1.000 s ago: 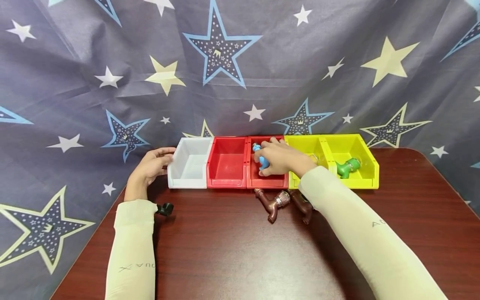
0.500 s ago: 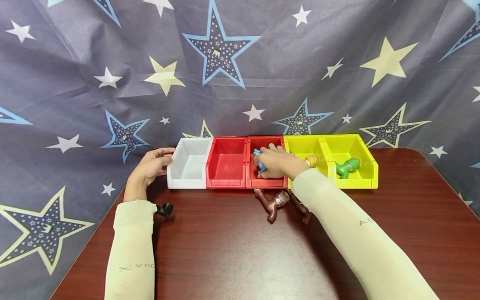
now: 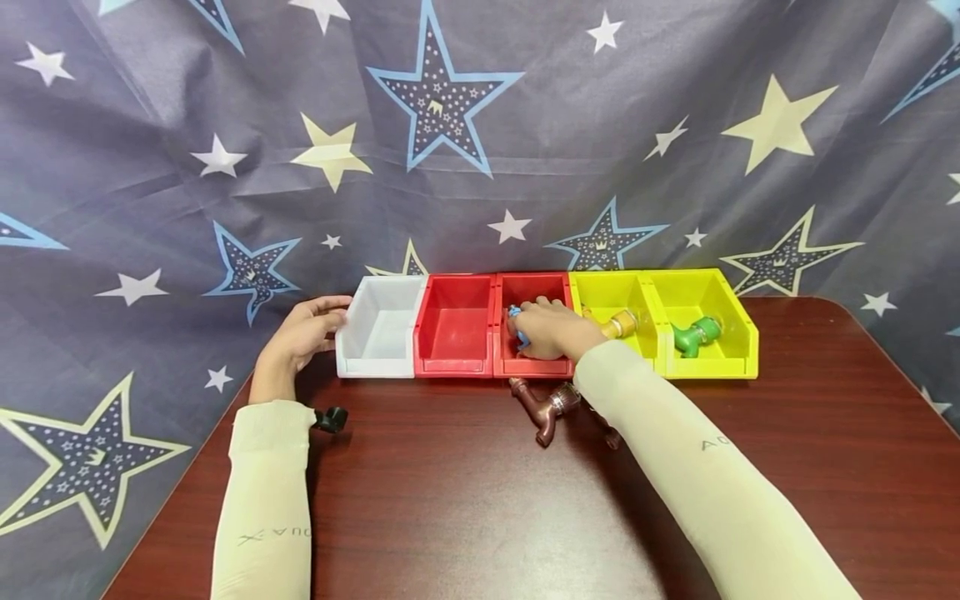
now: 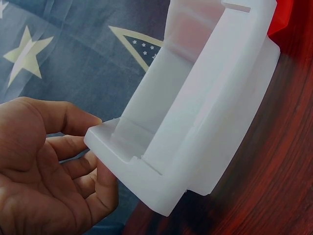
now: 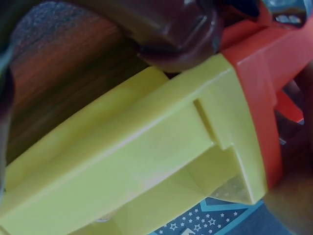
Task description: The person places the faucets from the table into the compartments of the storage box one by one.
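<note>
In the head view my left hand [image 3: 300, 335] is at the left side of the white bin [image 3: 382, 333]. The left wrist view shows its fingers curled at that bin's rim [image 4: 112, 164], thumb on top and the others underneath. My right hand [image 3: 551, 327] reaches into the right-hand red bin [image 3: 532, 367] and holds a blue tap [image 3: 516, 313], mostly hidden by the fingers. In the right wrist view only a dark, blurred part of a hand [image 5: 293, 205] shows at the right edge, and the tap is not clear there.
Another red bin [image 3: 453, 325] adjoins the white one. A yellow tap [image 3: 621, 323] and a green tap [image 3: 696, 335] lie in two yellow bins [image 3: 720, 367]. In front are a brown tap [image 3: 543, 410] and another, partly hidden under my right sleeve [image 3: 675, 442]. A star-patterned cloth hangs behind.
My right hand has sunk lower into the red bin with the blue tap, and the forearm has shifted left, uncovering more of the yellow tap. The left hand has stayed in place.
</note>
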`<state>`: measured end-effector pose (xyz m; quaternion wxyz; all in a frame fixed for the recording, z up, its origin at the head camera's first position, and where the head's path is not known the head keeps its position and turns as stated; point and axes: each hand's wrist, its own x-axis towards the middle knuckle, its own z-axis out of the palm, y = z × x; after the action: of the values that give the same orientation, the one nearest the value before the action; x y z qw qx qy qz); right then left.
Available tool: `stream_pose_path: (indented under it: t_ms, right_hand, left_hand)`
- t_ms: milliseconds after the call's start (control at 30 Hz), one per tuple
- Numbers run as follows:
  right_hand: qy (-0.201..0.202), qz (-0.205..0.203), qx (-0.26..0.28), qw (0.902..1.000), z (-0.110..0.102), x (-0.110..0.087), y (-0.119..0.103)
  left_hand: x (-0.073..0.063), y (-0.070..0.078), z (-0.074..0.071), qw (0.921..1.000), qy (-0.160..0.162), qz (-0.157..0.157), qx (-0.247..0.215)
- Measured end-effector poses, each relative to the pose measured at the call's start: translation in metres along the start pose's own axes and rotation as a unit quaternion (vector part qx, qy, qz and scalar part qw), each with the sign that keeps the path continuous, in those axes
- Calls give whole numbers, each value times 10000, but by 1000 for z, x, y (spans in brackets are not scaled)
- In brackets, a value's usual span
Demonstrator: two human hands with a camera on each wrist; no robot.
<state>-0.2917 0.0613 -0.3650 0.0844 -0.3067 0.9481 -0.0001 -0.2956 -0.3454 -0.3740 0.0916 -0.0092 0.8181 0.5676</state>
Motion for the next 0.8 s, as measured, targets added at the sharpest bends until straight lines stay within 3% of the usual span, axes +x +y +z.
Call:
stream_pose_path:
  t_ms: [233,533,800]
  right_hand:
    - [-15,-7,11,10000,0,0,0]
    - [157,-180,-168,9996,-2,-1,1]
    - [244,-211,-168,9993,-11,-13,5]
  left_hand:
    - [-11,15,4,10000,-54,-62,-52]
    - [3,-6,-1,10000,7,57,68]
    - [4,-7,-1,9998,25,161,88]
